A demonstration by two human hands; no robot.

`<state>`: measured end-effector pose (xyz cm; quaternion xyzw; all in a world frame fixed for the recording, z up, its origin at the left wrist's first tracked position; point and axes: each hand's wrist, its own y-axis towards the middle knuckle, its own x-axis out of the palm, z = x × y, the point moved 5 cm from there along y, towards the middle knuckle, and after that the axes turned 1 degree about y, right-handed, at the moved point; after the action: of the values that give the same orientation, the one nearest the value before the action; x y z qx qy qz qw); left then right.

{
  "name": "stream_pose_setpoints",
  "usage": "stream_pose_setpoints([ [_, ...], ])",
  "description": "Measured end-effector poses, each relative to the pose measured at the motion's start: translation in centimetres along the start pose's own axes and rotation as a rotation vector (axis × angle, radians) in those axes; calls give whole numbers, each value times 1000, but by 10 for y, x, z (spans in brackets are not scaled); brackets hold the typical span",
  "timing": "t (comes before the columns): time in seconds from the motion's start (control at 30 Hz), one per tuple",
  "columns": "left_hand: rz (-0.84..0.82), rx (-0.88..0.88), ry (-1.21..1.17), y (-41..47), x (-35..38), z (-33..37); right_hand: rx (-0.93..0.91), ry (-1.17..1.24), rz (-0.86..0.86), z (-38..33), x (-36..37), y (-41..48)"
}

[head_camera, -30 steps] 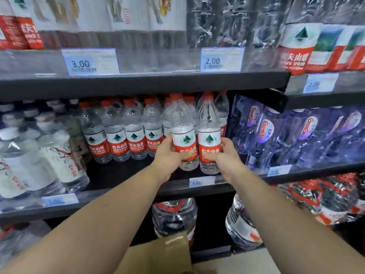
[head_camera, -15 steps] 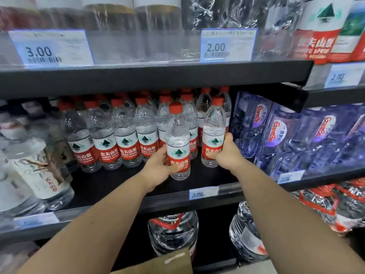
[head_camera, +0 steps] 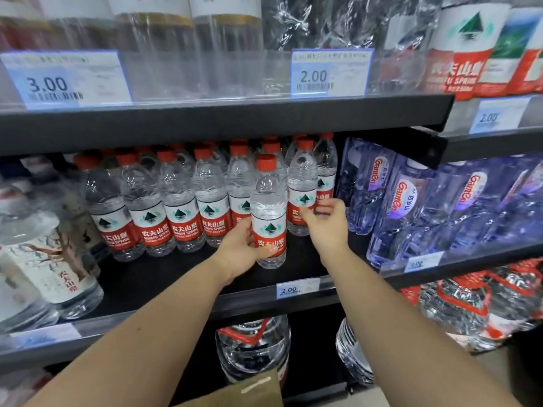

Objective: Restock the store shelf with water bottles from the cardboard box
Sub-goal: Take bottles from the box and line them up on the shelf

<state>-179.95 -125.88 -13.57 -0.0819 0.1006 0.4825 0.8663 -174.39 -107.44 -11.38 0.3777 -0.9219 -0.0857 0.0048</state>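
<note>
Black shelf (head_camera: 182, 277) carries a red-capped bottle row (head_camera: 164, 212) at nine o'clock — the left hand (head_camera: 239, 249) grips the front bottle (head_camera: 269, 218) standing upright, while the right hand (head_camera: 329, 221), fingers loosely spread, holds nothing at three o'clock.

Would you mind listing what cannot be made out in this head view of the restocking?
- Cardboard box: cut off by the bottom edge; its contents are unseen.
- Rear red-capped bottles: hidden behind the front row.
- Right hand: whether it touches the bottle beside it is unclear.
- Lower price tag: small print too small.
</note>
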Motion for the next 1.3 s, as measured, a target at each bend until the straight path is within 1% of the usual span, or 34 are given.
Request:
stream_pose_setpoints([
  [0.03, -25, 19, 11, 0, 8, 4, -24, 57, -71, -4, -1, -13],
  [0.07, -42, 44, 38, 1, 17, 9, -34, 76, -181, -8, 0, -26],
  [0.1, -49, 74, 73, 2, 27, 13, -31, 56, -284, -8, 2, -36],
  [0.13, -49, 96, 115, 4, 37, 18, -34, 24, -333, -8, 1, -43],
  [0.17, -47, 113, 151, 6, 46, 22, -48, -14, -308, -7, -3, -44],
  [0.2, -49, 121, 202, 8, 53, 25, -72, -58, -244, -7, -9, -42],
  [0.27, -56, 136, 388, 11, 61, 28, -93, -138, -150, -9, -22, -34],
  [0.37, -36, 164, 679, 12, 56, 24, -77, -237, -112, -7, -38, -22],
  [0.47, 20, 140, 870, 7, 43, 24, -74, -301, -66, -4, -47, -11],
  [0.57, 50, 167, 1009, 6, 37, 27, -57, -365, -22, 3, -47, 0],
  [0.73, 99, 185, 1034, 10, 37, 34, -36, -446, 26, 9, -44, 16],
  [0.97, 121, 212, 1030, 18, 40, 35, -38, -517, 56, 10, -35, 43],
  [1.17, 141, 203, 1072, 14, 42, 29, -27, -500, 82, 10, -34, 42],
  [1.23, 153, 201, 1074, 8, 44, 33, -69, -513, 72, 6, -37, 30],
  [1.3, 163, 206, 1075, 1, 48, 42, -158, -592, -13, -2, -36, 15],
])
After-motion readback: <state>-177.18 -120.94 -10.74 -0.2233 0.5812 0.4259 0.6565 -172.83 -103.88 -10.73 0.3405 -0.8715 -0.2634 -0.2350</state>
